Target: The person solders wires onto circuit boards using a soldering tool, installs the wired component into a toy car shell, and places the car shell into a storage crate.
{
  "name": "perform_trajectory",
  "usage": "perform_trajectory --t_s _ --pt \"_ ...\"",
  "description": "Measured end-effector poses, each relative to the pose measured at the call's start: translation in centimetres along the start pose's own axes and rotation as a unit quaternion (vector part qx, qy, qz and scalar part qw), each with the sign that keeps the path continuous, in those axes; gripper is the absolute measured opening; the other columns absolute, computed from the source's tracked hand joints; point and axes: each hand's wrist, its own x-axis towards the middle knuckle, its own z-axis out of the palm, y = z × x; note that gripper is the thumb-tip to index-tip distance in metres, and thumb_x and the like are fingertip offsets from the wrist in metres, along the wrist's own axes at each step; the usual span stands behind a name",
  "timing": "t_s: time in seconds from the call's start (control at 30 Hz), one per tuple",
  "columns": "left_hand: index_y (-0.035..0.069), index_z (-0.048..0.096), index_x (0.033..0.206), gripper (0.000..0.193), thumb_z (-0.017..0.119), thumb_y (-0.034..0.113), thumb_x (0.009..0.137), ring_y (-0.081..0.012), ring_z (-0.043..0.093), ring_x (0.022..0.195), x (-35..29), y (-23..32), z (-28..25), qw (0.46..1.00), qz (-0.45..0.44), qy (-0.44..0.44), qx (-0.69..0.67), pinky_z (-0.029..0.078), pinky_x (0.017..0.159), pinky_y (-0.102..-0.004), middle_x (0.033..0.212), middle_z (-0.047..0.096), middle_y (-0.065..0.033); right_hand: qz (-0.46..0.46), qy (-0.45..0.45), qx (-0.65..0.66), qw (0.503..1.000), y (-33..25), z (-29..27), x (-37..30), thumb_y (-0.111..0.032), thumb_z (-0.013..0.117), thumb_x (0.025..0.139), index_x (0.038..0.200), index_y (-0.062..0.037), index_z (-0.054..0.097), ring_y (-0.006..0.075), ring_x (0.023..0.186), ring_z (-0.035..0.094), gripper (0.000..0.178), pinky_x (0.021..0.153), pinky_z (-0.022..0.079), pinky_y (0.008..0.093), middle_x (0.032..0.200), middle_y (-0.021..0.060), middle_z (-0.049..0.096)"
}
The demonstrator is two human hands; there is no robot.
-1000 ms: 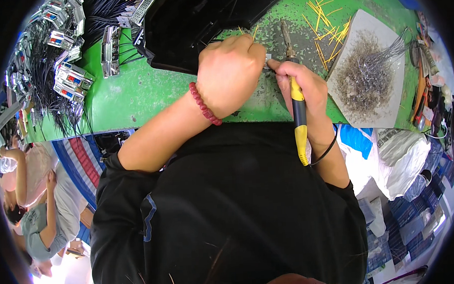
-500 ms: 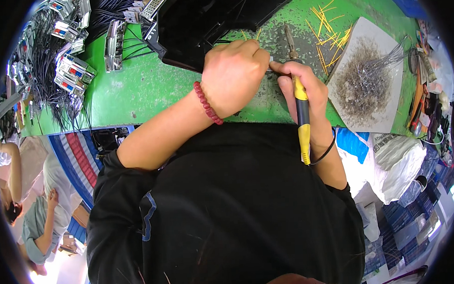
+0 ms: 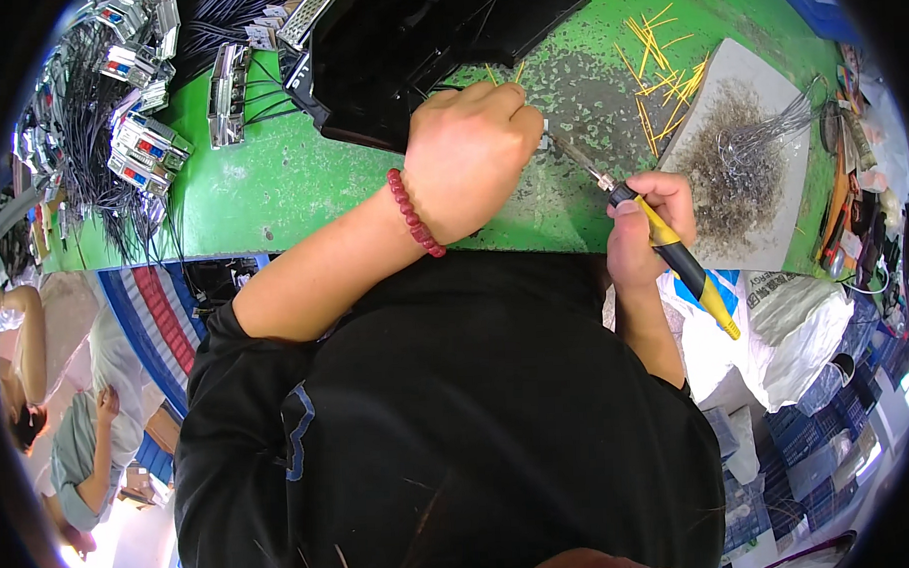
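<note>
the green workbench (image 3: 271,190) takes up the top of the view, its middle worn grey. a black tray (image 3: 416,45) lies at the top, just above the left hand. at the far left sit bundles of black cables with connectors (image 3: 129,145). to the right a grey board (image 3: 741,164) carries a heap of fine wire scraps, with short yellow wire pieces (image 3: 657,67) scattered beside it. white bags (image 3: 806,322) hang below the bench edge on the right. the left hand (image 3: 470,158), with a red bead bracelet (image 3: 414,213) at the wrist, is curled shut over something small on the bench; what it pinches is hidden under the fingers. the right hand (image 3: 648,227) is clamped round the yellow-and-black soldering iron (image 3: 674,256), whose metal tip points up-left toward the left fingertips. compared with half a second ago, the right hand has drawn down and right, so the iron's tip now stands a little apart from the left hand instead of tight against it.
</note>
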Motion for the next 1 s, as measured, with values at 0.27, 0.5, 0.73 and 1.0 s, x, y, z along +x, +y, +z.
perform_trajectory --t_s 0.27,0.5,0.73,1.0 --pt "0.009 0.06 0.071 0.009 0.069 0.009 0.072 -0.0212 0.06 0.071 0.1 0.0 -0.1 1.0 -0.003 -0.009 0.0 0.048 0.061 -0.0326 0.075 0.057 -0.0035 0.02 -0.015 -0.045 0.999 -0.3 0.3 0.1 -0.006 0.061 0.082 0.092 0.0003 0.053 0.0083 0.064 0.056 0.015 0.062 0.045 0.0211 0.074 0.0053 0.06" --pt "0.009 0.06 0.071 0.009 0.069 0.01 0.072 -0.0212 0.06 0.072 0.1 -0.1 -0.1 1.0 -0.002 -0.011 -0.008 0.047 0.061 -0.033 0.076 0.057 -0.0032 0.0 -0.014 -0.056 0.998 0.0 0.2 0.0 -0.003 0.059 0.082 0.093 0.0004 0.053 0.0097 0.063 0.056 0.013 0.061 0.046 0.022 0.076 0.0072 0.059" --pt "0.009 0.059 0.072 0.011 0.07 0.009 0.071 -0.021 0.059 0.072 0.1 0.0 -0.3 1.0 -0.002 -0.017 -0.01 0.047 0.061 -0.0331 0.076 0.057 -0.0029 -0.049 0.023 0.008 0.999 0.7 0.0 -0.2 -0.01 0.059 0.08 0.092 0.0011 0.053 0.011 0.058 0.054 0.018 0.056 0.045 0.0226 0.076 0.0088 0.056" --pt "0.009 0.06 0.071 0.01 0.07 0.009 0.071 -0.0207 0.06 0.072 0.3 0.0 -0.3 1.0 0.002 -0.017 -0.007 0.047 0.061 -0.0329 0.076 0.057 -0.0028 -0.027 0.044 -0.003 0.999 0.1 0.6 0.0 -0.01 0.061 0.08 0.096 0.0015 0.053 0.0111 0.06 0.055 0.021 0.058 0.045 0.0227 0.077 0.0081 0.056"
